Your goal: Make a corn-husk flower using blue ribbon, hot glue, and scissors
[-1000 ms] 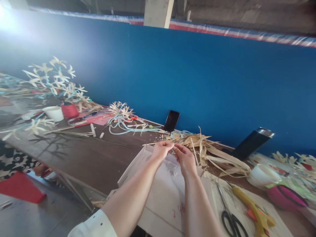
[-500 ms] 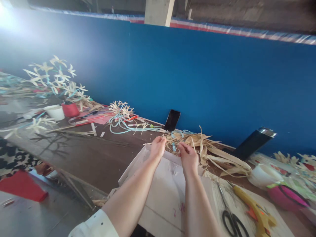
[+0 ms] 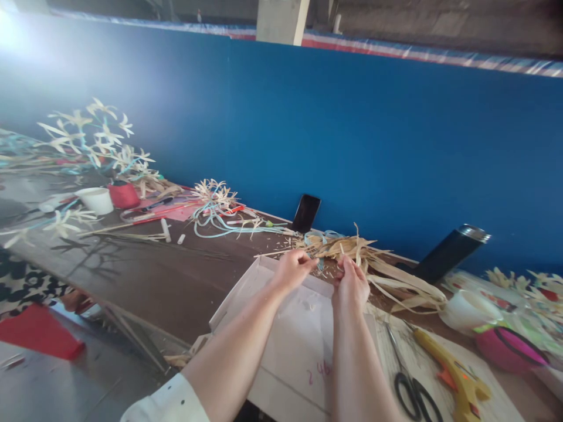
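Observation:
My left hand [image 3: 294, 269] is pinched shut on a thin straw stick [image 3: 273, 254] that points left over the far edge of a flattened cardboard box [image 3: 288, 340]. A pale blue strip [image 3: 320, 264] hangs between my hands. My right hand [image 3: 352, 285] is closed a short way to the right, its fingers gripping dried straw strips, and it is nearest the heap of dried husk [image 3: 373, 266] behind it.
Black scissors [image 3: 411, 384] and a yellow glue gun [image 3: 453, 370] lie at the right. Beyond them are a white cup [image 3: 466, 312], a pink bowl [image 3: 510, 349] and a dark flask [image 3: 448, 253]. A phone [image 3: 306, 213] leans on the blue wall. Straw flowers [image 3: 94, 138], cups and ribbons fill the left.
My hands have drawn apart. The right hand slid to the right and lower, and the left hand shifted slightly right while keeping its pinch on the stick.

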Demonstrator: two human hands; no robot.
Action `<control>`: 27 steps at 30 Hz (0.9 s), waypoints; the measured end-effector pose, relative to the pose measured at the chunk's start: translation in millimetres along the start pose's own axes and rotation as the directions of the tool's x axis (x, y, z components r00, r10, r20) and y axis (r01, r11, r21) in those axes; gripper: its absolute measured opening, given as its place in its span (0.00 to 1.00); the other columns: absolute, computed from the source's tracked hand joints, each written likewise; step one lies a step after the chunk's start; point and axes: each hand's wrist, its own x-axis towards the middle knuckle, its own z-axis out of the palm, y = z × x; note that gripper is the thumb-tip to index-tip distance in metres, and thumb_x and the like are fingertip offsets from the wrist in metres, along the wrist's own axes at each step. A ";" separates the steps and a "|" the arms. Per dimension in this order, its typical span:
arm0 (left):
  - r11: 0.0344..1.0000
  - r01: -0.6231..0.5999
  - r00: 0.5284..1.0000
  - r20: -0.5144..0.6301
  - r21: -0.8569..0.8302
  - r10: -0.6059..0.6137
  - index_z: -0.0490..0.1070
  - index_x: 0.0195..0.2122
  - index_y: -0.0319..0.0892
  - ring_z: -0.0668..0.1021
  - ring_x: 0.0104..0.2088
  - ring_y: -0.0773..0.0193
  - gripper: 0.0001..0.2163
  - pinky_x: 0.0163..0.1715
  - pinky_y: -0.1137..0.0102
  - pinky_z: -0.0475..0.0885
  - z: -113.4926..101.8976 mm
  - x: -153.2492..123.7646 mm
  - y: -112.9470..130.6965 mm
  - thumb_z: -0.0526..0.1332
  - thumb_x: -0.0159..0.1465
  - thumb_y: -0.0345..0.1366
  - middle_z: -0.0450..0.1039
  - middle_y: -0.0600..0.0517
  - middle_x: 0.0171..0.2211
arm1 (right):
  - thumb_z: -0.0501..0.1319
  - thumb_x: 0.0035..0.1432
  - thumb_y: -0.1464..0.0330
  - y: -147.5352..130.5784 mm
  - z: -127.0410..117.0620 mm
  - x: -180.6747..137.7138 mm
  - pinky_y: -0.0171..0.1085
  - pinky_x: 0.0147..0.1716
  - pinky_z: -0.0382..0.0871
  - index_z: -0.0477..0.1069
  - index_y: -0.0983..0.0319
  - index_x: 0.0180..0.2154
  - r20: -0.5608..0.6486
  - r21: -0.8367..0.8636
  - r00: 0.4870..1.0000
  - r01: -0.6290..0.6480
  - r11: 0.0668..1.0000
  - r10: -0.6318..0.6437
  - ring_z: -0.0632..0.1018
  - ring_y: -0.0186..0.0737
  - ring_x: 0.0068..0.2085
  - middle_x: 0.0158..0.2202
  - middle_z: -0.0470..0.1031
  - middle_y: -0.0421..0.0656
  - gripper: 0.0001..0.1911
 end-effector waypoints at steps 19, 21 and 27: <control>0.999 0.050 0.985 -0.168 0.011 -0.047 0.75 0.26 0.42 0.72 0.31 0.64 0.06 0.32 0.74 0.61 0.3 7.4 -9.8 0.60 0.56 0.37 0.74 0.50 0.29 | 0.67 0.39 0.56 0.0 3.1 -1.7 0.34 0.14 0.50 0.70 0.61 0.28 0.012 -0.009 1.000 -0.012 1.000 0.012 0.62 0.30 0.19 0.30 0.74 0.46 0.17; 1.000 0.025 0.989 -0.145 -0.003 -0.025 0.76 0.31 0.44 0.74 0.35 0.63 0.06 0.36 0.73 0.63 1.6 7.1 -9.6 0.59 0.56 0.35 0.75 0.49 0.35 | 0.67 0.40 0.56 0.3 4.6 -3.5 0.33 0.14 0.49 0.70 0.62 0.27 0.079 -0.035 0.997 -0.013 0.999 0.016 0.62 0.30 0.19 0.30 0.75 0.46 0.17; 0.997 -0.060 0.996 -0.057 0.045 0.062 0.76 0.34 0.43 0.75 0.36 0.62 0.11 0.36 0.73 0.65 3.9 3.1 -3.8 0.56 0.60 0.38 0.77 0.49 0.36 | 0.68 0.38 0.57 1.6 8.1 -11.2 0.31 0.14 0.49 0.74 0.63 0.28 0.310 -0.125 0.940 -0.106 0.987 0.140 0.61 0.28 0.18 0.24 0.72 0.41 0.18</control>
